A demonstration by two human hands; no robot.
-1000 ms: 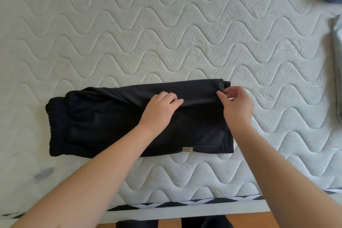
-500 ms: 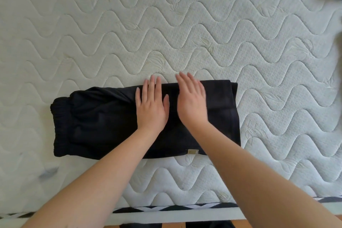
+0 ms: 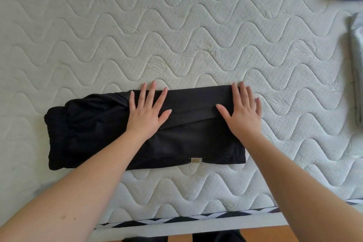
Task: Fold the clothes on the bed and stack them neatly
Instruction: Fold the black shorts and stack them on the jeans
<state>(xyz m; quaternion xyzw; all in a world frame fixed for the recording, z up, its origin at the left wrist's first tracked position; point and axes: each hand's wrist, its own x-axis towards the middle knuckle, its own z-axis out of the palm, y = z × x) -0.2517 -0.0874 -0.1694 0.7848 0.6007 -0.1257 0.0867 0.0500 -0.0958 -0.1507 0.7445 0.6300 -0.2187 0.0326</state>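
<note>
While both palms press flat on the folded black garment (image 3: 176, 129) lying near the front edge of the bed (image 3: 176, 25), the left hand (image 3: 146, 113) and right hand (image 3: 242, 113) have fingers spread wide, gripping nothing. The bunched waistband end looks loose; lifting carelessly could let the fold slide open.

Bare mattress (image 3: 176, 25) all around; folded piles (image 3: 356, 65) far right.

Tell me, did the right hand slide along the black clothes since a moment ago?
Yes. The right hand slid rightward from the middle of the black garment, beside the left hand, to its right end, past the small tan label.
</note>
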